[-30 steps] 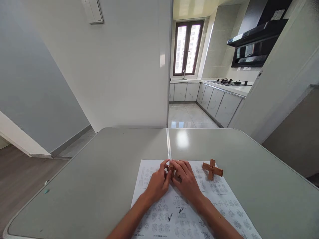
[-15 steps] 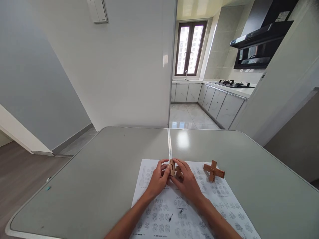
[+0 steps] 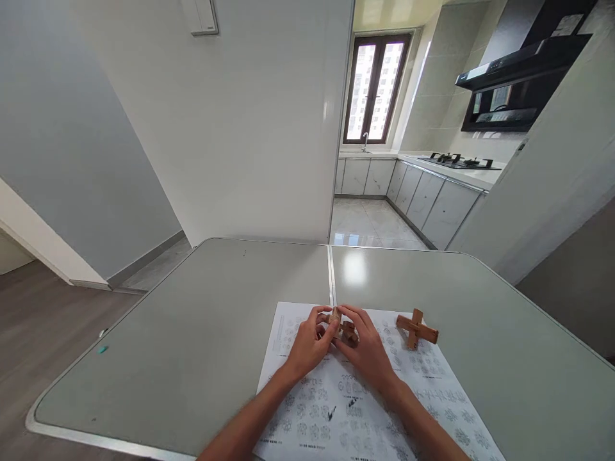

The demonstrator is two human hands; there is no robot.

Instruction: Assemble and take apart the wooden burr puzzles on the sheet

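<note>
Between my two hands, over the upper part of a printed sheet [image 3: 317,390], are light-brown wooden puzzle pieces [image 3: 336,315]. My left hand [image 3: 310,342] pinches an upright piece with thumb and fingers from the left. From the right, my right hand [image 3: 362,339] closes on the same group, its fingertips at the top and its thumb low. Another bit of the wooden puzzle [image 3: 350,331] shows under my right palm. Fingers hide much of the pieces, so how they join is unclear. A cross-shaped wooden piece [image 3: 417,329] lies on the sheet's right edge, apart from my hands.
The grey-green table [image 3: 192,346] has a pale metal rim and a seam [image 3: 331,275] down the middle. A small teal object [image 3: 102,349] lies near its left edge. Beyond stand a white wall [image 3: 250,128] and a kitchen with a stove [image 3: 461,161].
The view has shifted slightly, so everything sits a little further right. My left thumb has moved higher across the upright wooden piece, covering more of it. The cross-shaped piece stays put.
</note>
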